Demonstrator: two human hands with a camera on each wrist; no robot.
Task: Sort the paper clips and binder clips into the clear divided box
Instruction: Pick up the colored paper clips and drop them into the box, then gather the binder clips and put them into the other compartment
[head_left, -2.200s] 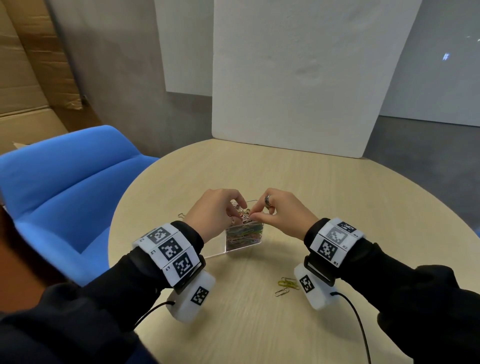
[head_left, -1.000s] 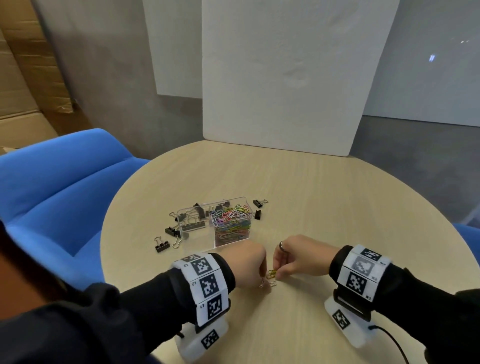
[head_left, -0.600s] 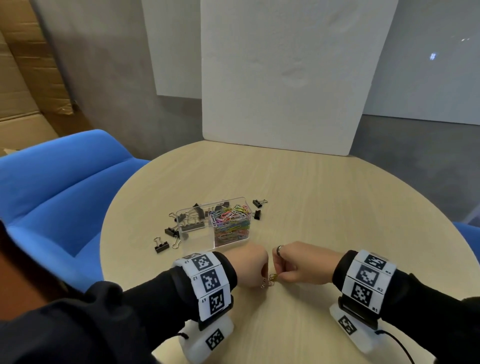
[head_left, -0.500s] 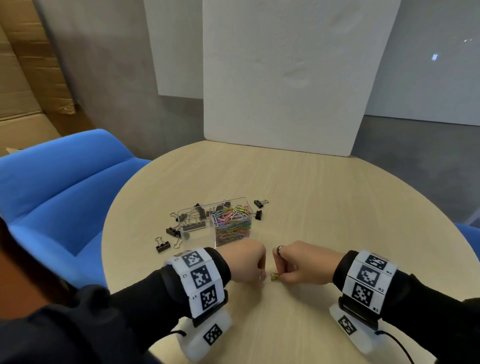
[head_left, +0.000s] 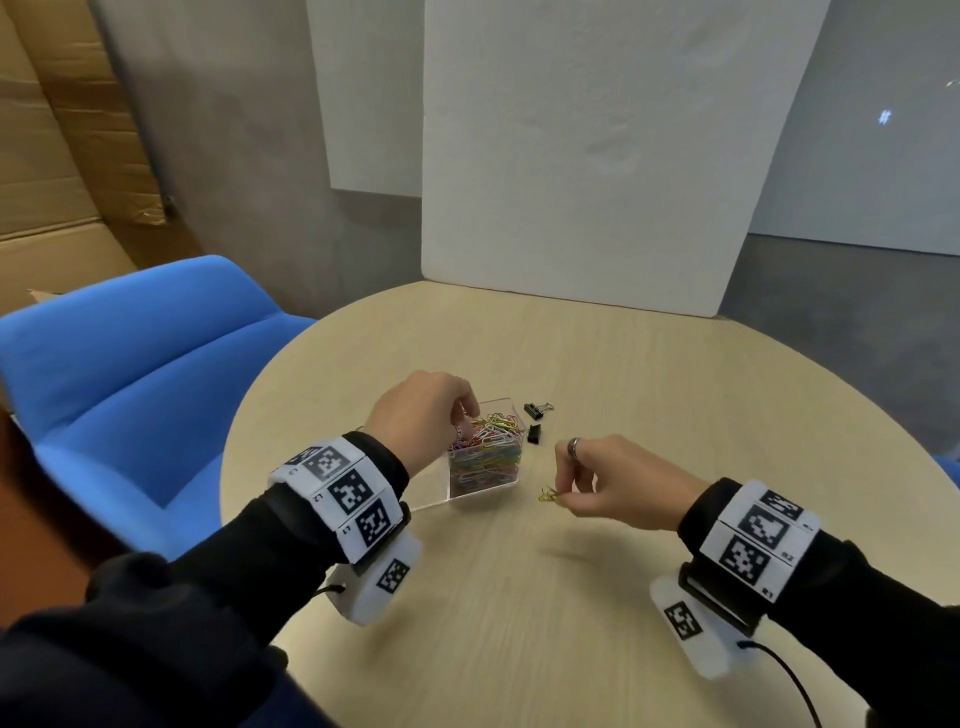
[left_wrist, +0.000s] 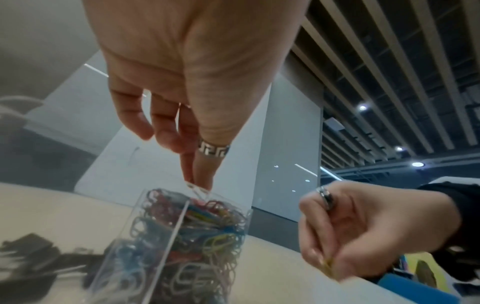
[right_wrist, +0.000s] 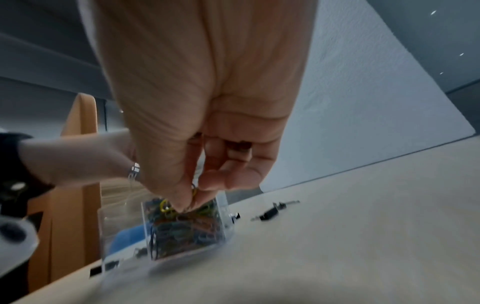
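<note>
The clear divided box (head_left: 496, 400) stands mid-table, its right compartment heaped with coloured paper clips (head_left: 485, 457). My left hand (head_left: 465, 423) hovers over that compartment, thumb and forefinger pinching a pale paper clip (left_wrist: 196, 188) just above the heap. My right hand (head_left: 558, 499) is raised to the right of the box and pinches a few yellow paper clips (head_left: 548, 494), also seen in the right wrist view (right_wrist: 192, 195). Two black binder clips (head_left: 537, 409) (head_left: 533, 433) lie on the table right of the box. The box's left compartment is hidden behind my left hand.
The round wooden table (head_left: 649, 415) has a white board (head_left: 597, 156) leaning at its far edge. A blue chair (head_left: 135, 374) stands on the left. Blurred black binder clips (left_wrist: 31, 251) lie left of the box.
Both hands have lifted off the near part of the table. The left hand has carried a clip up over the box; the right hand has risen with the yellow clips.
</note>
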